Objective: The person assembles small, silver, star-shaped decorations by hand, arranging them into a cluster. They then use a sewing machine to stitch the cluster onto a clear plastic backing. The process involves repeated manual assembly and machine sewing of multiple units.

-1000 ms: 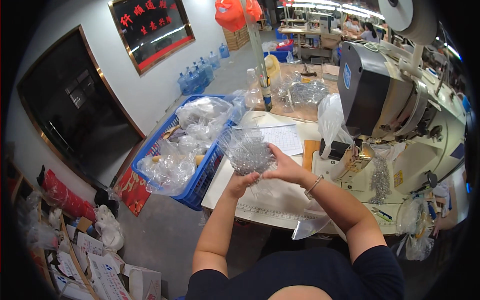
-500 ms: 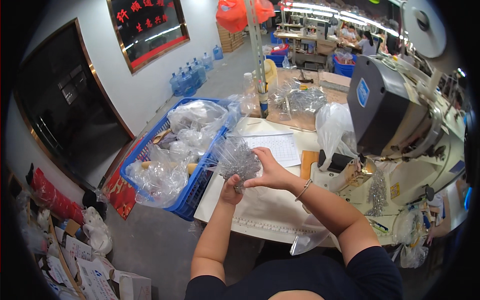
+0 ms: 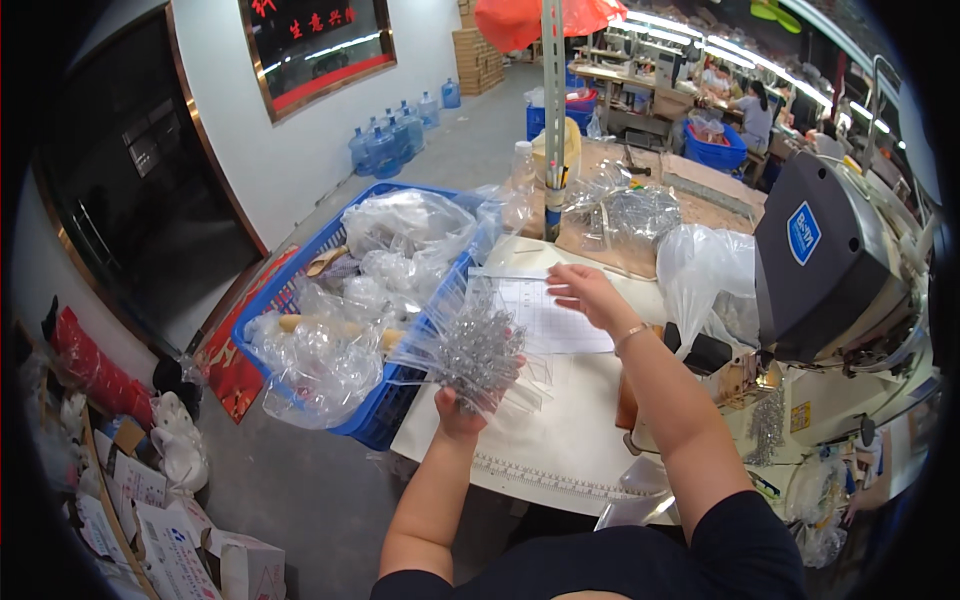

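Observation:
My left hand is closed round the lower side of a bunch of clear plastic strips with silvery, glittering pieces. Its clear ends fan out to the left and right; what exactly the pieces are is too small to tell. My right hand, fingers apart and holding nothing, hovers over a printed paper sheet on the white worktable. A bracelet circles the right wrist.
Left of the table stands a blue basket full of clear plastic bags. At right is a sewing machine beside a white plastic bag. A metal post rises at the back. Cardboard boxes lie lower left.
My right hand has let go of the bunch and moved right and up, fingers spreading. The left hand keeps the bunch, which now fans out wider. The whole view has shifted slightly.

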